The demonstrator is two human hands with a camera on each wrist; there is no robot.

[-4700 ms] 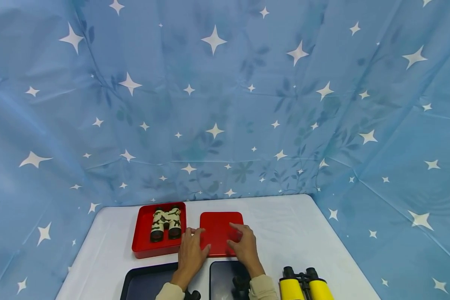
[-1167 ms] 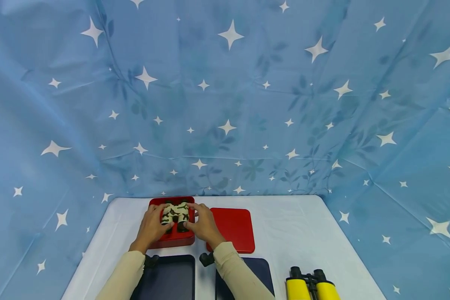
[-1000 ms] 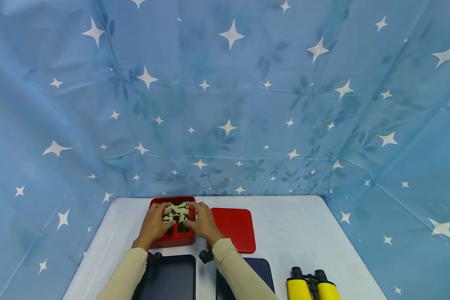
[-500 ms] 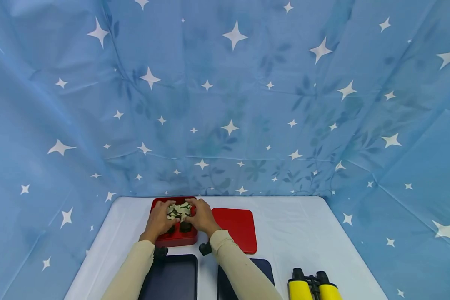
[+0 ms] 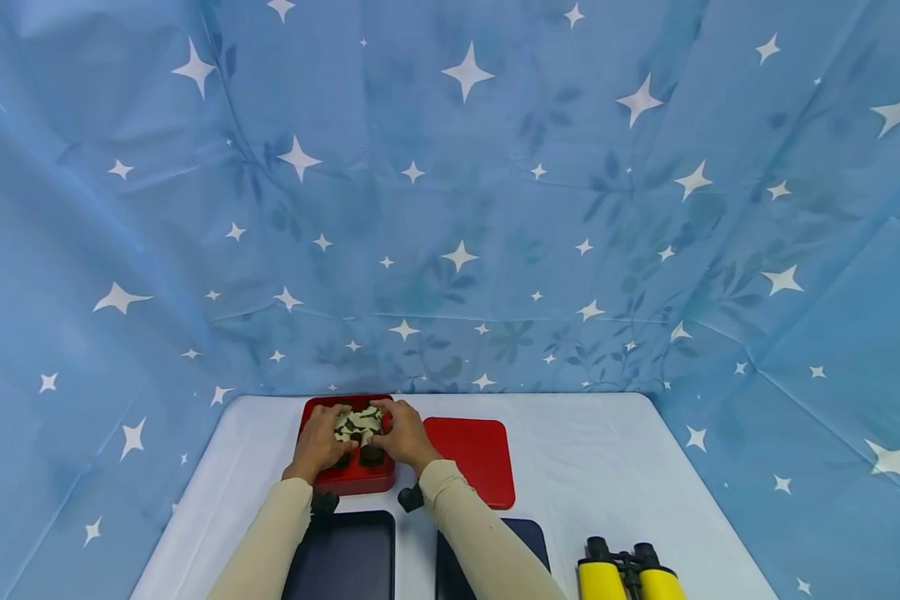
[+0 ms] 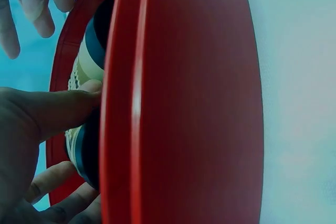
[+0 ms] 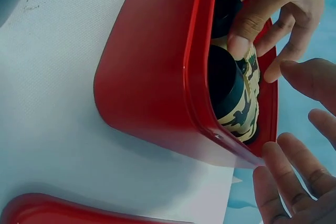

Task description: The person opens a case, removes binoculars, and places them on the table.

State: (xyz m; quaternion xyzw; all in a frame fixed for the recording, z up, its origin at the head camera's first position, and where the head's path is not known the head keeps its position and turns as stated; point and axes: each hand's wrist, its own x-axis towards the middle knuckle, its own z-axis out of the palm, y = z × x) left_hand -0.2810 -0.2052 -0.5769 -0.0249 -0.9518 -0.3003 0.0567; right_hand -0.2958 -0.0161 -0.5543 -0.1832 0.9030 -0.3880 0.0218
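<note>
Camouflage-patterned binoculars with black ends lie inside a red box at the back left of the table. My left hand grips one barrel, its thumb set between the two black ends and its other fingers reaching round the side. My right hand is at the box's right side; the right wrist view shows its fingers spread at the rim, apart from the barrels. The box's rim hides part of the binoculars in the left wrist view.
A flat red lid lies right of the box. In front are a dark open tray and a dark flat panel, partly under my right sleeve. Yellow binoculars stand at the front right. A blue starry curtain hangs behind the table.
Both hands have gone from the red lid to the box on the left. The left hand has taken hold of the camouflage binoculars, whose barrels now look shorter. The last half second shows hardly any movement.
</note>
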